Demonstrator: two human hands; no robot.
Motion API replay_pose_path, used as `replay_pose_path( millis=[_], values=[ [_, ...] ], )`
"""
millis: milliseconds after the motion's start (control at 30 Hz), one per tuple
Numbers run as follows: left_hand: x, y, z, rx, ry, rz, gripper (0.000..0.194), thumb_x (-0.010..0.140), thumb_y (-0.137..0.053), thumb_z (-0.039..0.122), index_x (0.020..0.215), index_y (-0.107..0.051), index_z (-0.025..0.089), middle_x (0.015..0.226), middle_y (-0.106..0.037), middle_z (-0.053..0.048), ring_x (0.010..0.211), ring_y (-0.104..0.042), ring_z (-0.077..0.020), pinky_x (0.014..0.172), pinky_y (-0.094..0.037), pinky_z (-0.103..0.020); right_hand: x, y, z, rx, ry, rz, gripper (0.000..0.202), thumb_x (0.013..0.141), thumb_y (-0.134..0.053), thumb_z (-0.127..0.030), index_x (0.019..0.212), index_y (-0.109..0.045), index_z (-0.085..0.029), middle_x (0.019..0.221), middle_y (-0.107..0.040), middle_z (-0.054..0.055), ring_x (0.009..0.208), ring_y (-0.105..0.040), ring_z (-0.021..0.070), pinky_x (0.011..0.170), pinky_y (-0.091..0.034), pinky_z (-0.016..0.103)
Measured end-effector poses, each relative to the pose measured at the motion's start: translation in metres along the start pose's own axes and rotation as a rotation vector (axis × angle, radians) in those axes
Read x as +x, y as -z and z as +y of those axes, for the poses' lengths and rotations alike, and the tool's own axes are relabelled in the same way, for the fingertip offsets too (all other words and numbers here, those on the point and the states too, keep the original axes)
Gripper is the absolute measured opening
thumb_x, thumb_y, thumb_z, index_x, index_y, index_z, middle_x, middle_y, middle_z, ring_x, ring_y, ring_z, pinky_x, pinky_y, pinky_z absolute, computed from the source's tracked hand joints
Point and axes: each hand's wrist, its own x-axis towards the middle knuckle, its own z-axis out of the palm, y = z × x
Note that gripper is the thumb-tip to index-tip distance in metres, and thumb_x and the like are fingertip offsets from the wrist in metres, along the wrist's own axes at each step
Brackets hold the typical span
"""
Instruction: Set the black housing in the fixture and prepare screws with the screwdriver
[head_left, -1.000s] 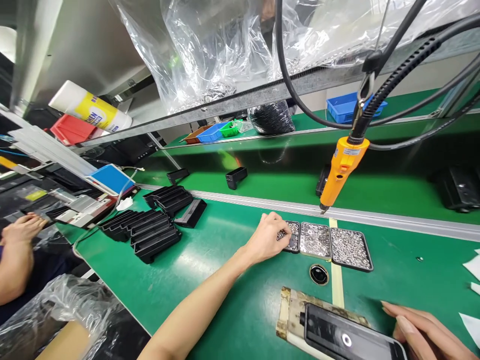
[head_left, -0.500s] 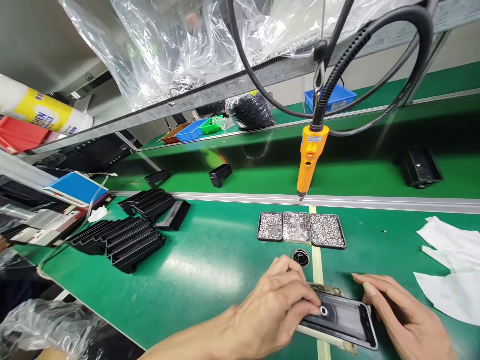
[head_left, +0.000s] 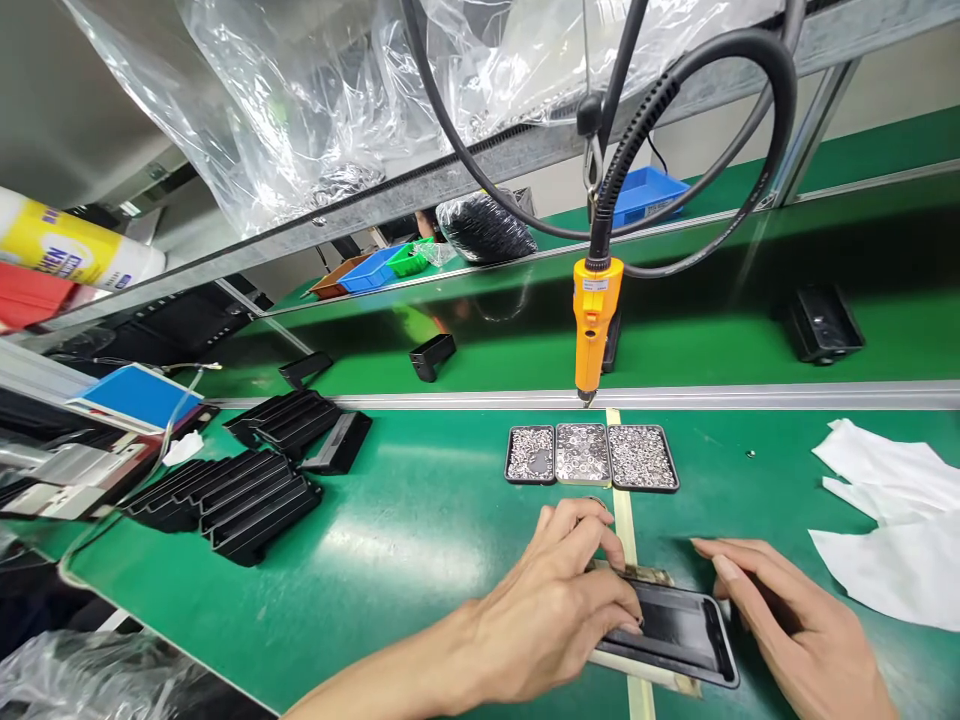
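Note:
A flat black plastic part (head_left: pixel 679 632) lies on a worn, taped jig (head_left: pixel 651 576) at the near edge of the green bench. My left hand (head_left: pixel 555 595) covers the part's left end, with thumb and fingertips pressed together on its top. My right hand (head_left: pixel 787 625) lies beside the right end, fingers stretched out, the index finger touching the part's edge. Just beyond my hands stand three small trays: screws (head_left: pixel 529 453), washers (head_left: pixel 582 453) and more small hardware (head_left: pixel 643 457). An orange powered screwdriver (head_left: pixel 594 325) hangs on a black cable above the trays.
Stacks of black plastic parts (head_left: pixel 240 490) lie at the left. White paper sheets (head_left: pixel 889 515) lie at the right. A metal rail (head_left: pixel 750 396) borders the conveyor, where single black parts (head_left: pixel 431 355) ride. Blue bins (head_left: pixel 645 195) and plastic bags sit behind.
My left hand left the screw tray and came down onto the black part. A small ring seen on the part half a second ago is now under my fingers. The view turned rightward.

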Motion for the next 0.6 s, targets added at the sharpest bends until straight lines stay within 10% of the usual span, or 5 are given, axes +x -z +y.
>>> replay_pose_path(
  millis=[200, 367, 467, 600],
  values=[
    [-0.004, -0.001, -0.004, -0.346, 0.042, 0.299, 0.014, 0.101, -0.058, 0.012, 0.101, -0.068, 0.022, 0.098, -0.073, -0.003, 0.111, -0.059, -0.0218, 0.107, -0.043, -0.042, 0.021, 0.009, -0.013, 0.069, -0.104, 0.058, 0.052, 0.086, -0.061, -0.074, 0.113, -0.077, -0.033, 0.088, -0.073, 0.001, 0.061, -0.065, 0.0164, 0.057, -0.057, 0.026],
    [-0.001, -0.004, -0.011, -0.617, 0.26, 0.472, 0.01, 0.098, -0.065, 0.022, 0.089, -0.069, 0.02, 0.092, -0.074, -0.003, 0.09, -0.065, -0.018, 0.087, -0.047, -0.033, 0.095, 0.003, -0.098, 0.016, 0.225, 0.155, 0.05, 0.092, -0.061, -0.067, 0.129, -0.068, -0.035, 0.123, -0.07, 0.004, 0.097, -0.069, 0.0242, 0.088, -0.059, 0.04],
    [0.005, -0.008, -0.022, -0.698, 0.386, 0.525, 0.014, 0.098, -0.064, 0.028, 0.091, -0.071, 0.019, 0.09, -0.072, -0.004, 0.086, -0.063, -0.0174, 0.081, -0.045, -0.03, 0.154, -0.014, -0.147, 0.061, 0.328, 0.162, 0.081, 0.086, -0.068, -0.068, 0.155, -0.043, -0.033, 0.146, -0.056, 0.007, 0.123, -0.059, 0.0291, 0.108, -0.049, 0.048],
    [0.014, -0.013, -0.04, -0.747, 0.438, 0.64, 0.017, 0.096, -0.066, 0.032, 0.092, -0.075, 0.018, 0.087, -0.073, -0.004, 0.084, -0.061, -0.0182, 0.08, -0.044, -0.03, 0.201, -0.034, -0.176, 0.185, 0.335, 0.084, 0.069, 0.086, -0.072, -0.066, 0.139, -0.057, -0.025, 0.122, -0.069, 0.008, 0.111, -0.065, 0.0292, 0.102, -0.051, 0.047]
  ],
)
